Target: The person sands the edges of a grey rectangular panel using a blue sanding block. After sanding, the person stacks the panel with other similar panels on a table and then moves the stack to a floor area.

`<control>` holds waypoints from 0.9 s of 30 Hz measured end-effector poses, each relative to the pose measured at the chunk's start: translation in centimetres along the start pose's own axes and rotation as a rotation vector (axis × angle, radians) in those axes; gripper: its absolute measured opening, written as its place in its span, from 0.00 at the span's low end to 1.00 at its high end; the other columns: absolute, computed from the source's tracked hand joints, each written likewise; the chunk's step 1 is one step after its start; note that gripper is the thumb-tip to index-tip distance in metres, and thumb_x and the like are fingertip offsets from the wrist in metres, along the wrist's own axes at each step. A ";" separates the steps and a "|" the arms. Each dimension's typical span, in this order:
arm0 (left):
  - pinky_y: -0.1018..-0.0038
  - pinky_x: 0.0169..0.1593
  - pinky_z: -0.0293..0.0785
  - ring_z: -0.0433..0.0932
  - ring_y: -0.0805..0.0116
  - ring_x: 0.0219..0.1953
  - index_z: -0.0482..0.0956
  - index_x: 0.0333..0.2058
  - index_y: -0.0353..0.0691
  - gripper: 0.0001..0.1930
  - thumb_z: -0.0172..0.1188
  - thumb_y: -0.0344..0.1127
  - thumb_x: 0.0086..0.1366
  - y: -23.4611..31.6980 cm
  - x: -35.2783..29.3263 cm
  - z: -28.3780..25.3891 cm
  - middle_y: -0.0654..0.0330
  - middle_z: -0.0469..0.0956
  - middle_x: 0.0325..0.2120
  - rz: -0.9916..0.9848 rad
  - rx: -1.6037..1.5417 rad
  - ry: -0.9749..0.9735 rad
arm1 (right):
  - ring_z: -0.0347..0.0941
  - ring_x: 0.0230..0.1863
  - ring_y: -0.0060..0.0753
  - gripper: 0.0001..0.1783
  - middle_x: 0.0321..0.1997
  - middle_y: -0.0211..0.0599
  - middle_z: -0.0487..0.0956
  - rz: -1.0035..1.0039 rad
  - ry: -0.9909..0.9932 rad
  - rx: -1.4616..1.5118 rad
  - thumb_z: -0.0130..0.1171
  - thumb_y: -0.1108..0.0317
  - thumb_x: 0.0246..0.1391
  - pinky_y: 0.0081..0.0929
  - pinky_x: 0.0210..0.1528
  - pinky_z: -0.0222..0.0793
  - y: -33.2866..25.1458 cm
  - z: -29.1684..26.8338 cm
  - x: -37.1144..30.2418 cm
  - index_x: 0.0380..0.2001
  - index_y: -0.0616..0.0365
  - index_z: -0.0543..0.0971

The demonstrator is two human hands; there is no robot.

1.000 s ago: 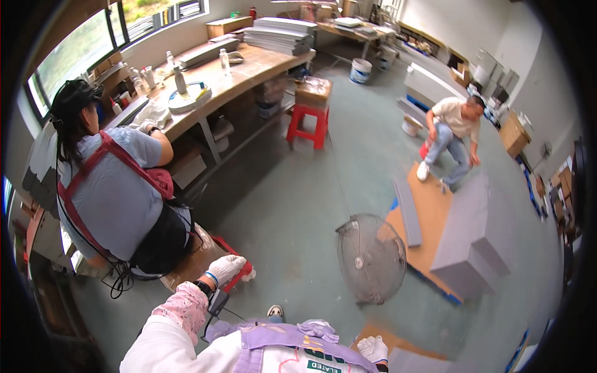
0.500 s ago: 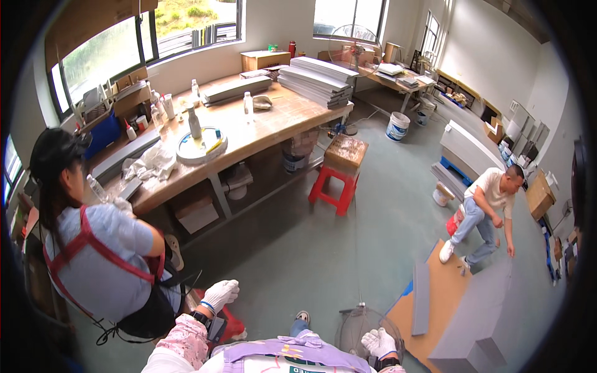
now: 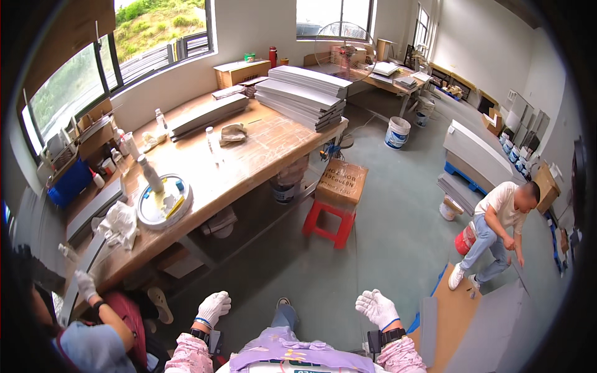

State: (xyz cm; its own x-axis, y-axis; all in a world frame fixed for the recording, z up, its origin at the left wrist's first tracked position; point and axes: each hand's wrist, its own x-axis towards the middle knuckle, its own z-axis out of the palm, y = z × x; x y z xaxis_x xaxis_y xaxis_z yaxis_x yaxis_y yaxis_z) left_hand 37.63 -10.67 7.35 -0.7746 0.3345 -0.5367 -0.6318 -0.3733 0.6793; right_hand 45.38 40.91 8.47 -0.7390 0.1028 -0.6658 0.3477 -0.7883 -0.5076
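My left hand (image 3: pixel 213 309), in a white knit glove, is held out in front of me above the floor with its fingers loosely bent. Nothing shows in it. My right hand (image 3: pixel 377 309), gloved the same way, has its fingers stretched out and holds nothing. Neither hand touches anything. Nearest my right hand is a brown board (image 3: pixel 443 298) on the floor, with grey panels (image 3: pixel 488 326) on it. Left of my left hand, a seated co-worker (image 3: pixel 99 342) reaches a gloved hand to a grey strip (image 3: pixel 87 273) on the workbench (image 3: pixel 249 158).
On the bench lie stacked grey panels (image 3: pixel 301 96), a round lid (image 3: pixel 186 208), bottles and a cloth (image 3: pixel 120 224). A red stool (image 3: pixel 329 227) bearing a cardboard box (image 3: pixel 342 183) stands ahead. Another person (image 3: pixel 497 230) sits at right, near a white bucket (image 3: pixel 397 132).
My view has shifted closer to the bench and the red stool. My right hand has risen, its fingers now straighter. The co-worker at left sits lower in view, partly cut off.
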 end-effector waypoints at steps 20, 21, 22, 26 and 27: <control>0.75 0.41 0.75 0.77 0.72 0.36 0.74 0.47 0.36 0.20 0.53 0.48 0.70 39.9 42.7 21.9 0.62 0.78 0.37 0.476 0.533 0.098 | 0.80 0.38 0.50 0.11 0.38 0.47 0.81 -0.147 -0.184 0.171 0.45 0.62 0.66 0.49 0.40 0.81 -29.6 20.9 30.9 0.34 0.50 0.75; 0.76 0.43 0.75 0.77 0.72 0.37 0.74 0.48 0.37 0.21 0.54 0.49 0.69 41.7 43.7 22.8 0.61 0.77 0.38 0.477 0.513 0.137 | 0.80 0.38 0.49 0.11 0.38 0.47 0.81 -0.137 -0.205 0.170 0.45 0.62 0.66 0.48 0.40 0.81 -30.8 22.1 32.6 0.34 0.50 0.75; 0.76 0.43 0.75 0.77 0.72 0.37 0.74 0.48 0.36 0.21 0.53 0.49 0.69 43.7 45.5 23.5 0.61 0.77 0.38 0.491 0.557 0.135 | 0.81 0.39 0.49 0.11 0.38 0.47 0.81 -0.130 -0.224 0.170 0.45 0.62 0.66 0.48 0.41 0.81 -31.9 23.5 34.4 0.34 0.51 0.75; 0.76 0.38 0.77 0.77 0.70 0.36 0.68 0.54 0.39 0.23 0.54 0.50 0.69 51.7 51.0 24.9 0.59 0.75 0.41 0.493 0.653 0.208 | 0.80 0.39 0.47 0.11 0.40 0.45 0.82 -0.064 -0.254 0.060 0.46 0.62 0.66 0.46 0.41 0.81 -36.6 30.7 40.6 0.34 0.52 0.77; 0.75 0.38 0.77 0.77 0.69 0.36 0.65 0.56 0.40 0.25 0.54 0.50 0.69 52.6 51.7 26.8 0.58 0.74 0.43 0.455 0.636 0.273 | 0.80 0.40 0.48 0.11 0.40 0.45 0.82 -0.059 -0.278 0.082 0.46 0.62 0.66 0.46 0.41 0.81 -37.6 32.5 41.8 0.34 0.52 0.77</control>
State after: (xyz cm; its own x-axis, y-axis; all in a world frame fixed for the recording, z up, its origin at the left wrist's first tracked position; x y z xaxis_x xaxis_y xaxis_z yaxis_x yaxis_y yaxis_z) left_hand -34.95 10.19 28.70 -0.9820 0.0162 -0.1879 -0.1827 0.1666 0.9690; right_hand -17.34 55.10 17.54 -0.8902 -0.0116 -0.4555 0.2605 -0.8332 -0.4878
